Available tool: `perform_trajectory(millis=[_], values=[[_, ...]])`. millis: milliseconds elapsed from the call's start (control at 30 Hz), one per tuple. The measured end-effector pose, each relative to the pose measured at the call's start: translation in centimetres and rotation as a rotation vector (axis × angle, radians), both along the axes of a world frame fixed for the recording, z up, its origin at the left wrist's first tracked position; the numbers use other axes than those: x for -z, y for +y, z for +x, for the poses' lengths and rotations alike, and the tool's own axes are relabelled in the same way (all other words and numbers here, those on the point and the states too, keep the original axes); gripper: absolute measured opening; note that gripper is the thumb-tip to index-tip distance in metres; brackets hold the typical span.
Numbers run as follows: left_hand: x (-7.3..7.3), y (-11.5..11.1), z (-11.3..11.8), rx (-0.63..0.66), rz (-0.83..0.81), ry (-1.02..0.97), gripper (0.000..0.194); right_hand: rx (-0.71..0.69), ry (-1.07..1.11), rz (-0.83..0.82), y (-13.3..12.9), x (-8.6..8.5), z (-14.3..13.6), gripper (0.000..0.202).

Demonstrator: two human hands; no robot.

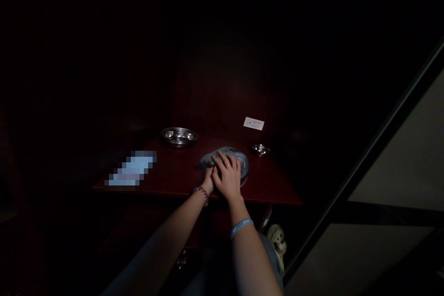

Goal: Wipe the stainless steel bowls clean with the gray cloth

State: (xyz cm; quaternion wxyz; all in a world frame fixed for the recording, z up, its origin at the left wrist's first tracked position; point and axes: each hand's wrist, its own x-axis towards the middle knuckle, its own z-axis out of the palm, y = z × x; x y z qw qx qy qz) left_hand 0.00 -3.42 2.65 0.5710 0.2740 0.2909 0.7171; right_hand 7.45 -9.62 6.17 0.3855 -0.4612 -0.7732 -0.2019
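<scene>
A rounded metal dish (244, 166) is near the front edge of the dark red table, with what looks like a grey cloth (207, 158) at its left side. My right hand (229, 176), fingers bent and slightly apart, presses on the cloth over the dish. Beside and partly under it, my left hand (208, 179) reaches to the near left side of the dish; its fingers are hidden, so its grip does not show. In the dim light, the border between cloth and dish is hard to make out.
On the red tabletop (173, 175), a shallow steel bowl (178, 138) stands at back left and a smaller one (260, 150) at back right. A pixelated bright rectangle (132, 169) lies left. A white socket plate (254, 123) is behind. A pale clog (276, 240) shows below.
</scene>
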Motion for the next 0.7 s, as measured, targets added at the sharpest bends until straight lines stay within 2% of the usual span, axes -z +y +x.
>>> perform_trajectory(millis=[100, 200, 400, 700], values=[[0.1, 0.0, 0.1, -0.021, -0.007, -0.002, 0.007, 0.049, 0.054, 0.018, 0.0, -0.2, -0.1, 0.042], [0.2, 0.2, 0.1, -0.011, 0.006, 0.078, 0.008, 0.099, 0.118, 0.029, 0.1, -0.4, 0.2, 0.042], [0.2, 0.5, 0.2, 0.027, 0.12, 0.176, 0.031, 0.177, 0.22, 0.034, 0.3, -0.9, 0.8, 0.043], [-0.6, -0.5, 0.0, 0.106, 0.074, 0.131, 0.048, 0.281, 0.412, 0.034, 0.9, -1.0, 2.3, 0.049]])
